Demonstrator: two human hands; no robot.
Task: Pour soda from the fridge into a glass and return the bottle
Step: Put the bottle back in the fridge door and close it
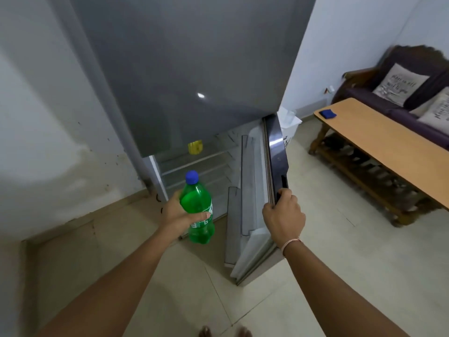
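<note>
The left hand (178, 214) grips an upright green soda bottle (198, 210). The right hand (283, 215), beside it, clasps the open fridge door (277, 152) edge.

Fridge (194, 69) top cut by frame edge; yellow item (195, 147) on shelf too blurred to identify; cushion (399, 83) print unreadable; bottle (197, 210) label partly hidden, possibly by thumb; sofa (413, 93) cropped right
</note>
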